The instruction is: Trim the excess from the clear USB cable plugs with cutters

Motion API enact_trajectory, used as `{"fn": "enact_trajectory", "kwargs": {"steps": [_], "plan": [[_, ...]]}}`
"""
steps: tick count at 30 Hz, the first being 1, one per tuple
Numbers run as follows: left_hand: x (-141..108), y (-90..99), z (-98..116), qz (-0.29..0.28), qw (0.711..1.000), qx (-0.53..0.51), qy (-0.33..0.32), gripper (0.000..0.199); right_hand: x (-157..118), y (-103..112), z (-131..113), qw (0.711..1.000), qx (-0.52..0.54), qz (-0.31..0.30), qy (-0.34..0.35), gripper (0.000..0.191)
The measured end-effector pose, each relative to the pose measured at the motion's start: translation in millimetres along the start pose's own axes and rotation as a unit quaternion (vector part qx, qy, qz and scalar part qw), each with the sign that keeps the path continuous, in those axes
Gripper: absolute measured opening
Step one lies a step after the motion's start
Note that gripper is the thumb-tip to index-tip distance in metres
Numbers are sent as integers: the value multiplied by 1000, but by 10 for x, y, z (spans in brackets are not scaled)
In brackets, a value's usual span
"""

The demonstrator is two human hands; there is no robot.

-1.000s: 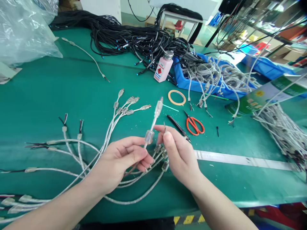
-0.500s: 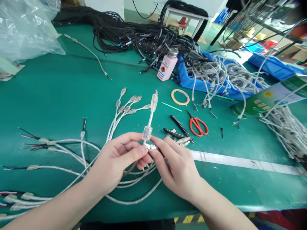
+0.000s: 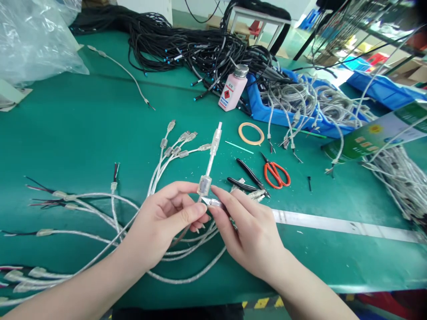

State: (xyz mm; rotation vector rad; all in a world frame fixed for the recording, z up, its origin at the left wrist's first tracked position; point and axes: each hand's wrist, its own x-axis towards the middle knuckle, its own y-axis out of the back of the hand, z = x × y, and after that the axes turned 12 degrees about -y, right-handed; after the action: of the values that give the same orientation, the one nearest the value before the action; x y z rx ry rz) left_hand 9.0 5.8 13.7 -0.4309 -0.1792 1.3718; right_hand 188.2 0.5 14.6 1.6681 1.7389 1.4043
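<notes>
Head view of a cable-assembly surface point(image 3: 66, 124). The left hand point(image 3: 163, 226) pinches a clear cable point(image 3: 209, 165) just below its ferrite bead point(image 3: 204, 185), holding it upright above the surface so that its plug point(image 3: 216, 135) points away from the person. The right hand point(image 3: 248, 233) grips a second small metal plug point(image 3: 213, 203) between thumb and fingertips, its tip just beside the bead, touching or nearly so. More clear cables point(image 3: 167, 153) fan out on the surface beneath and to the left of the hands. Cutters point(image 3: 248, 174), scissors point(image 3: 275, 171), a tape ring point(image 3: 251, 133) and a pink bottle point(image 3: 231, 91) lie beyond; black cables point(image 3: 200, 53) are heaped at the rear. Judged step: comparing or sorting one cable against another end. Any further handling would call for a steady left pinch while the right fingertips work.
</notes>
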Motion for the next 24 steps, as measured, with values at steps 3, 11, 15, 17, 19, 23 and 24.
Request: {"fn": "enact_trajectory", "kwargs": {"steps": [3, 11, 15, 17, 19, 23, 24], "plan": [[-15, 9, -12, 6, 1000, 9, -2, 18, 0, -7, 7, 1000, -14, 17, 9, 33], [-26, -25, -4, 36, 999, 3, 18, 20, -6, -45, -27, 996, -51, 73, 7, 25], [-37, -39, 22, 45, 999, 2, 25, 19, 1, -73, -21, 992, -75, 102, 30, 21], [-48, -41, 35, 51, 998, -2, 25, 21, 8, -85, -11, 988, -89, 119, 41, 21], [-55, -39, 42, 54, 998, -9, 23, 22, 18, -95, 0, 986, -91, 131, 49, 22], [-54, -43, 46, 57, 998, -20, 16, 21, 38, -106, 15, 987, -74, 129, 55, 21], [-52, -47, 46, 56, 998, -20, 15, 20, 41, -106, 16, 988, -71, 125, 57, 22]]}}
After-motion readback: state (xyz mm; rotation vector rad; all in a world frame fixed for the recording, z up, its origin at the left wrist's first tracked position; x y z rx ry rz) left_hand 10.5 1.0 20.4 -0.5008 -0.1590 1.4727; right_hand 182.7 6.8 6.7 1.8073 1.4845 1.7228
